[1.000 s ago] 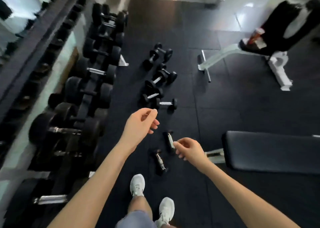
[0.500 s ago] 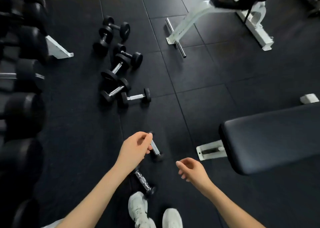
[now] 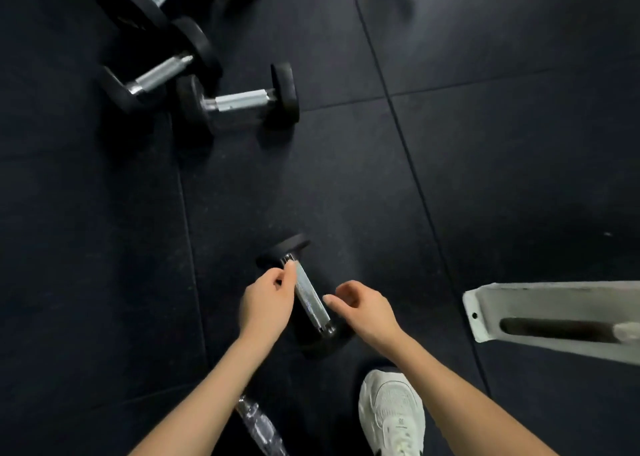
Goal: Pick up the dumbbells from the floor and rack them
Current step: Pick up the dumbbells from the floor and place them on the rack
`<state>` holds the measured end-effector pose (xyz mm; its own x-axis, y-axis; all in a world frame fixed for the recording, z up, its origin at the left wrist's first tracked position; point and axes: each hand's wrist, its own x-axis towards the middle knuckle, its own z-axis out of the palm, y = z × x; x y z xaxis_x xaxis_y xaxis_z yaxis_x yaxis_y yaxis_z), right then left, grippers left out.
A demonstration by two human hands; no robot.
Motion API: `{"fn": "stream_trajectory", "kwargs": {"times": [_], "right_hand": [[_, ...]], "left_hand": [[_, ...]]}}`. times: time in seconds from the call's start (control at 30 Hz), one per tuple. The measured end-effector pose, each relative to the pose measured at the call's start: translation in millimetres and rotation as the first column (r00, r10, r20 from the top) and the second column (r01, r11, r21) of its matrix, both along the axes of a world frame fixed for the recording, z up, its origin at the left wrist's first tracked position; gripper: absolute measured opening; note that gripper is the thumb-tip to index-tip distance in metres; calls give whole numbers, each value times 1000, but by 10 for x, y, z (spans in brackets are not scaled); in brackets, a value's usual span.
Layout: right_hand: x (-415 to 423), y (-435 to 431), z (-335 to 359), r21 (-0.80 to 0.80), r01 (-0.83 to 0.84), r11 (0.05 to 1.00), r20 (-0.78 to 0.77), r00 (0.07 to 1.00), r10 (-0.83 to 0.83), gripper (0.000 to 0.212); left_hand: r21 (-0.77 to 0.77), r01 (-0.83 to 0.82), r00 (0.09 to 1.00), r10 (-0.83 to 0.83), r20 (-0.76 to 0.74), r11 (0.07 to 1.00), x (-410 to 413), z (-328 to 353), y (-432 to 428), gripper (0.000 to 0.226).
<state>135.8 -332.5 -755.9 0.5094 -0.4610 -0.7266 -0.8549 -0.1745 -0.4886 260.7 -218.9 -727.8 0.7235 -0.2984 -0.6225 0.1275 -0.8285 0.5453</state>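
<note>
target: small dumbbell [image 3: 309, 298], black heads, knurled chrome handle, lying on the floor [image 3: 450, 178] at frame centre, just ahead of white shoe [image 3: 391, 417]
long axis: runs 11 o'clock to 5 o'clock; far head at the 11 end, near head at the 5 end, partly hidden below the right wrist
left hand [image 3: 266, 303]: on the 9 o'clock side of the handle, fingers curled in, fingertips [image 3: 290, 267] touching the bar near its far end; thumb side hidden, cannot tell if they wrap the bar or only rest against it
right hand [image 3: 365, 308]: on the 3 o'clock side, fingers loosely curled, narrow gap, holding nothing; index tip just beside mid-bar, contact unclear
key relation: handle lies between the two hands; left hand is nearer and already on it, right hand just short
step (judged): start of pick-up; dumbbell looks not yet lifted, both heads down on the mat
next move needs (judged): bar sits diagonal, so fingers must close square to that axis, from about 8 and 2 o'clock
risk (judged): round heads may roll toward 2 or 8 o'clock if nudged before a grip closes
other: second dumbbell [image 3: 259, 424] at 6 o'clock by the left forearm, blurred; bigger dumbbells [image 3: 239, 102] at 11 o'clock, well apart; white bench foot [image 3: 554, 317] at 3 o'clock
</note>
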Motion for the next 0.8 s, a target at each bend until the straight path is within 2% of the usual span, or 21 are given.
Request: {"fn": "stream_trajectory", "kwargs": {"times": [0.1, 0.17, 0.23, 0.27, 0.33, 0.47, 0.57, 0.73, 0.8], "right_hand": [[102, -9, -470, 64, -129, 990, -45, 990, 132, 54], [150, -16, -684, 191, -141, 971, -46, 987, 152, 55], [161, -26, -790, 376, -78, 923, -16, 996, 91, 46], [160, -22, -818, 452, -53, 890, -10, 998, 64, 43], [154, 10, -857, 520, -43, 853, 13, 999, 43, 47], [151, 104, -779, 427, -97, 899, 25, 995, 95, 55], [132, 151, -476, 412, -104, 905, 0, 993, 114, 54], [68, 288, 532, 372, -114, 921, -14, 992, 129, 51], [78, 343, 1120, 365, -102, 925, -10, 993, 114, 59]], "left_hand": [[56, 20, 999, -22, 25, 998, 2, -460, -33, 56], [-63, -77, 991, 70, -110, 995, 24, -719, -48, 53], [-198, -257, 932, 189, -310, 946, 25, -857, -83, 48], [-238, -329, 902, 230, -364, 914, 15, -882, -106, 43], [-277, -394, 884, 280, -374, 876, -31, -858, -150, 34], [-246, -416, 890, 336, -308, 875, -129, -728, -160, 24], [-216, -422, 884, 347, -313, 880, -161, -450, -100, 29], [-204, -444, 882, 386, -271, 872, -221, 502, 36, 32], [-198, -491, 857, 429, -287, 848, -206, 1069, 98, 33]]}}
